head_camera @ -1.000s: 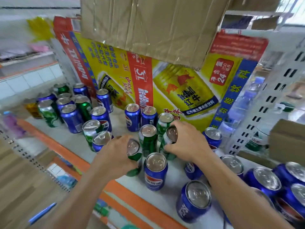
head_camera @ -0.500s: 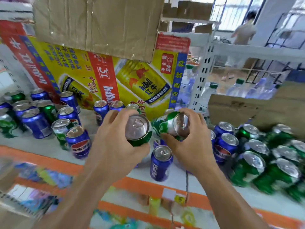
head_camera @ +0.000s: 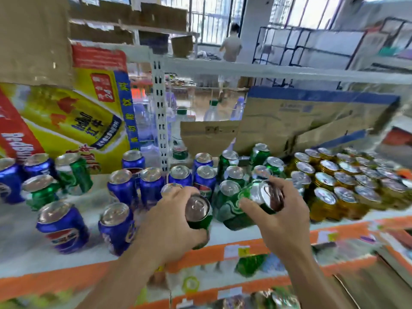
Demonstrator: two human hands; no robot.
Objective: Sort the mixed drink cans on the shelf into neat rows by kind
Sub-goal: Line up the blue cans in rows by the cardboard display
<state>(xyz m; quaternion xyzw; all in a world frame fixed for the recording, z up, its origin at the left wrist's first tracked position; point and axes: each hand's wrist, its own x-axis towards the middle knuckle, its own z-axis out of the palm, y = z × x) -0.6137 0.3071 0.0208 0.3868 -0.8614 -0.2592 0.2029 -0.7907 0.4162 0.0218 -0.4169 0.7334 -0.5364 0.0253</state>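
Observation:
My left hand (head_camera: 171,221) grips a green can (head_camera: 198,212) above the shelf's front edge, its silver top facing me. My right hand (head_camera: 281,217) holds a second green can (head_camera: 265,197), tilted on its side, just in front of a cluster of green cans (head_camera: 231,175). Blue cans (head_camera: 124,186) stand to the left on the white shelf (head_camera: 22,237), with a few green ones (head_camera: 73,172) mixed among them. Gold cans (head_camera: 334,181) stand packed in rows at the right.
A yellow and red drinks carton (head_camera: 66,121) leans behind the blue cans. Brown cardboard boxes (head_camera: 289,121) stand behind the green and gold cans. A white perforated upright (head_camera: 160,121) divides the shelf. The orange front strip (head_camera: 245,248) carries price tags. A person (head_camera: 231,47) stands far off.
Both hands lifted a green can each from the left group and carried them to the right, toward the green cluster. The view swung right, bringing the gold cans into sight.

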